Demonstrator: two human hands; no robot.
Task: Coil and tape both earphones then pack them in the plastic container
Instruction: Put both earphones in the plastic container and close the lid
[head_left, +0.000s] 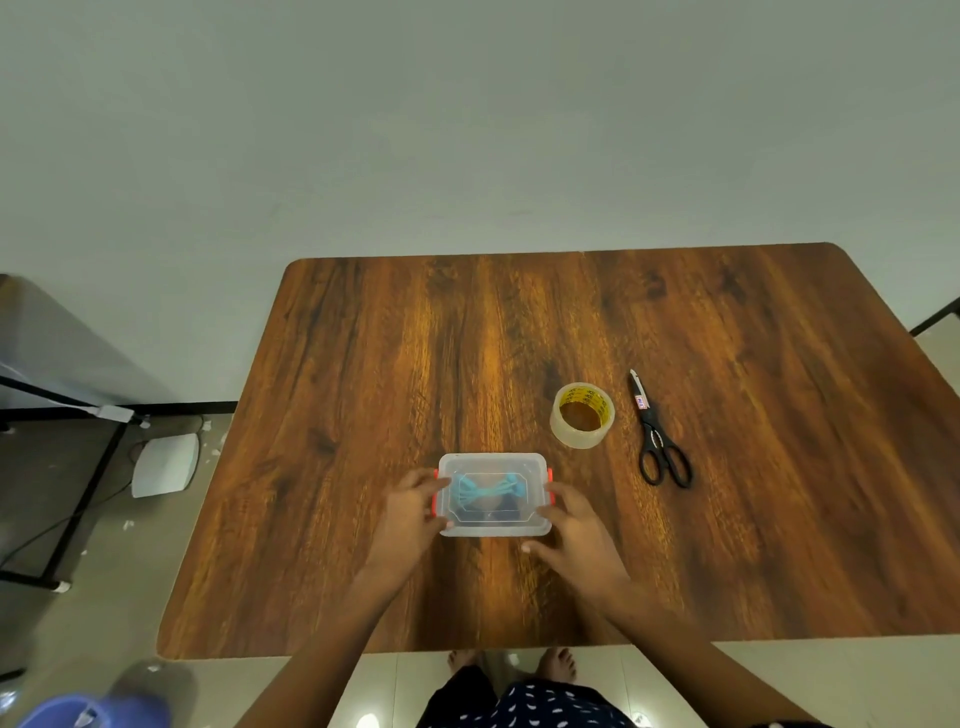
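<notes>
Two bare forearms reach fwd from bottom of view, converging toward centre. Left hand (413, 512) and right hand (574, 525) face each other, palms inward, fingers curled, gripping opposite ends of a small box (493, 527) btwn them. Right thumb sticks out below.

Contents of the lidded plastic container (493, 462) blurred through the clear lid, a pale blue coil (480, 491) readable, a darker shape beneath it unclear, both clasps partly covered by fingers, scissors label (642, 401) too small to read, blue object (78, 712) cut off at bottom-left edge
</notes>
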